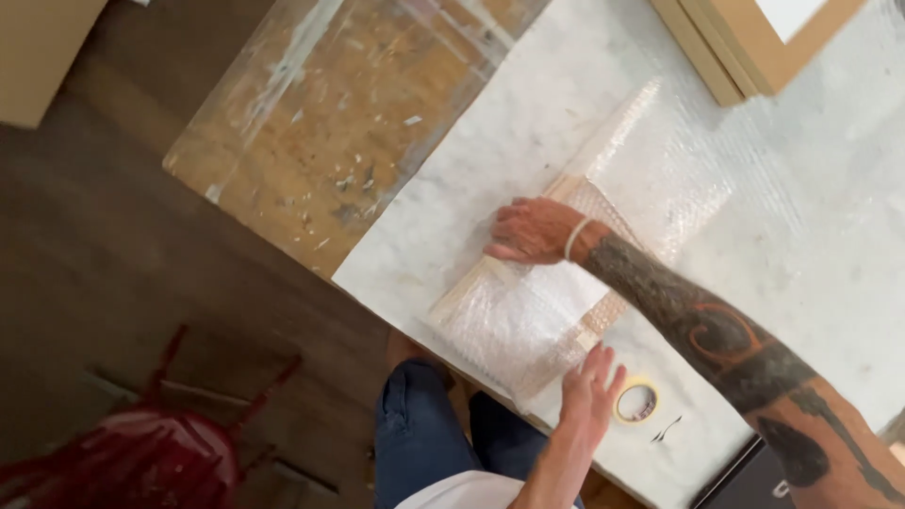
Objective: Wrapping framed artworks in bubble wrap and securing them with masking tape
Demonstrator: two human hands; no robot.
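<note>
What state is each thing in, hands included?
bubble-wrapped parcel: lying flat on the table, wrapped.
left hand: open, flat at the parcel's near edge.
right hand: open, pressing on the parcel.
tape roll: flat on the table, untouched.
frame: lying unwrapped.

Flat bubble-wrapped frame (528,311) lies diagonally near the marble table's edge.

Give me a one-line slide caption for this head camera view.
Both hands, left and right, press a bubble-wrapped flat package on a white table beside a tape roll.
</note>
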